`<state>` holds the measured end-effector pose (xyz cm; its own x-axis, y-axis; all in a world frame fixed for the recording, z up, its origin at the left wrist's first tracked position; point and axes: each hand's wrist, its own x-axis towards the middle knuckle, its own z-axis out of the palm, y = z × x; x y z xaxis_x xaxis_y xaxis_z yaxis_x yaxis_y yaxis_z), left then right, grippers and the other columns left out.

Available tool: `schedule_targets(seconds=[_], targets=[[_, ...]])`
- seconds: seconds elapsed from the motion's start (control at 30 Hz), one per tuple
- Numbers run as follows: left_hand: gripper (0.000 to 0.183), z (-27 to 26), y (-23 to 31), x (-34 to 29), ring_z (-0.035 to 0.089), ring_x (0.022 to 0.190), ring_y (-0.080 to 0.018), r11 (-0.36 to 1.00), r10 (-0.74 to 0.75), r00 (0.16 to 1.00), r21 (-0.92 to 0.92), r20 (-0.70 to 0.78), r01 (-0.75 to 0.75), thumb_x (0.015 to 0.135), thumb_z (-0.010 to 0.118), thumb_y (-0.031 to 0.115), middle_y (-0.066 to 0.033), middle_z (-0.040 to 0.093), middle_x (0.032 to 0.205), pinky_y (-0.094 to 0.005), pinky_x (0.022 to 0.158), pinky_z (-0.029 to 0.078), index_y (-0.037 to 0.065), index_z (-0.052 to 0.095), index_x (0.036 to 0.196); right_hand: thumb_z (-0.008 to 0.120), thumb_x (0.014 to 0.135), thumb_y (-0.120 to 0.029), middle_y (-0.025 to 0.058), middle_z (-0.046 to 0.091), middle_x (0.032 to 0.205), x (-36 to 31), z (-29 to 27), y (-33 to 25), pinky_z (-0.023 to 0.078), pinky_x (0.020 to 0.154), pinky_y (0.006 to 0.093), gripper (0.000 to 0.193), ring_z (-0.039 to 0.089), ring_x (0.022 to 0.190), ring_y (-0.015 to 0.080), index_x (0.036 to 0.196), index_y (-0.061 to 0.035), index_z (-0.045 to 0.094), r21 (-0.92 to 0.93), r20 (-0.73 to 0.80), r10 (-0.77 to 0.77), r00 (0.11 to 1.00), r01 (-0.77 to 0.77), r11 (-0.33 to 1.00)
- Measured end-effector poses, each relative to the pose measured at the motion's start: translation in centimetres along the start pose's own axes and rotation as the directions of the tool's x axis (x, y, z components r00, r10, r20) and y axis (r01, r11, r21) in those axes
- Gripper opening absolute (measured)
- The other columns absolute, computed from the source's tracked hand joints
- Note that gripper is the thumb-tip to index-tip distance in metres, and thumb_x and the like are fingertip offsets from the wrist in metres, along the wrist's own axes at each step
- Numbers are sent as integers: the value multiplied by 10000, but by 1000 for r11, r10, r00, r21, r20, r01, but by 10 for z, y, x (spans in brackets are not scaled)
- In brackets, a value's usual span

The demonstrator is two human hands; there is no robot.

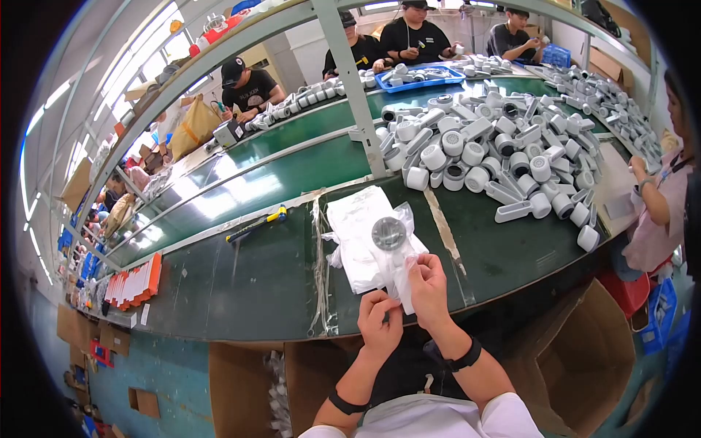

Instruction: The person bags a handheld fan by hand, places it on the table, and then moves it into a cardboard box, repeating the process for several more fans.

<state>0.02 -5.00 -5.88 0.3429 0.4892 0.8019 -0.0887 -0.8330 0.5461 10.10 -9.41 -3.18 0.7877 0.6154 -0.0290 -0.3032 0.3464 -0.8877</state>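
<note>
a white shirt sits below right fingers pinching thin plastic, grip of left fingers unclear, a co-worker's shirt lettered.

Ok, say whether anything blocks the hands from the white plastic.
Nothing visible does: the right hand pinches the white plastic, the left hand beside it. The round clear object lies beyond both hands.

A dark green counter is occupied, from left to right, by orange-and-white packs, a yellow-and-black tool, stacked white plastic bags and heaped grey-and-white devices.
</note>
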Motion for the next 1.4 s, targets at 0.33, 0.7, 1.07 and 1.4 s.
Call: schedule_targets(seconds=[0.33,0.7,1.07,1.4], targets=[[533,-10,13,0,524,1149,-161,12,-656,593,-780,466,626,977,564,195,-72,481,1329,-300,948,440,126,285,1426,551,979,-169,78,632,815,-20,21,11,433,595,268,199,558,667,138,1072,1,506,-132,-46,-203,978,195,972],[435,-41,2,19,609,986,-231,137,-699,629,-800,341,585,979,514,107,-114,539,1229,-383,724,583,128,346,1380,657,873,-83,108,640,834,-14,4,-11,460,591,306,90,580,756,216,914,-4,644,-528,185,-541,821,547,650],[486,-94,-12,6,622,1063,-303,-170,-596,631,-846,497,506,929,558,74,-155,561,1270,-419,745,598,108,395,1386,729,816,-63,77,677,880,-18,39,13,497,558,252,345,612,657,87,1139,5,629,-394,548,4,836,254,883],[623,-68,6,5,594,983,-191,-381,-424,661,-784,619,490,978,543,123,-76,534,1207,-341,689,568,187,219,1506,566,927,-34,121,614,1074,-5,-21,14,496,745,276,296,604,921,189,1220,5,569,-558,379,-469,798,601,572]])
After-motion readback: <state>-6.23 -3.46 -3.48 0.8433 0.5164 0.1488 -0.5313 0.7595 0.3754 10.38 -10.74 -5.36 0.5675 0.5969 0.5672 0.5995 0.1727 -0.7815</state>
